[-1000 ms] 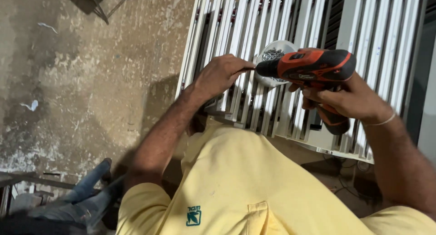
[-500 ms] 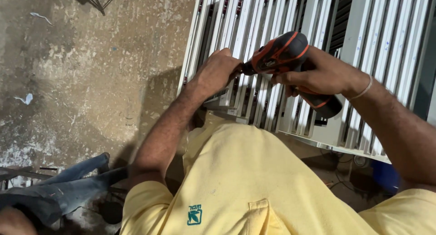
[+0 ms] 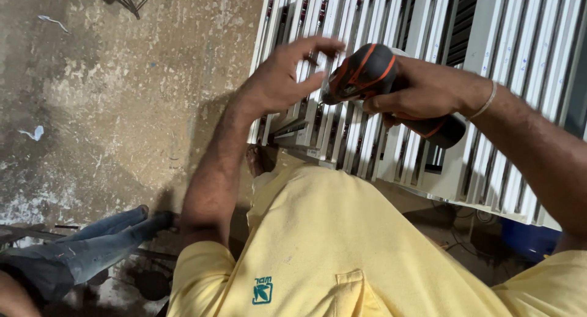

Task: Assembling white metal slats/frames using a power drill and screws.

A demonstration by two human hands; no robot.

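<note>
The right hand (image 3: 422, 90) is wrapped tight around a black-and-orange cordless drill (image 3: 382, 78), fingers curled over the handle; a thin metal bangle (image 3: 487, 100) sits at the wrist. The drill's nose points left toward the left hand, and its tip is hidden behind that hand's fingers, so I cannot tell whether a bit is fitted or what it touches. The butt of the handle sticks out dark below the right palm.

The left hand (image 3: 284, 78) is spread wide, fingers splayed and gripping nothing, hovering just beside the drill's nose above a stack of white metal frame sections (image 3: 520, 41). Whether its fingertips touch the frames cannot be made out.

The stack runs off the top and right edges. A yellow polo shirt (image 3: 342, 249) fills the foreground. On the stained concrete floor (image 3: 122, 96), another person's jeans-clad leg (image 3: 92, 249) is cut off at the lower left.
</note>
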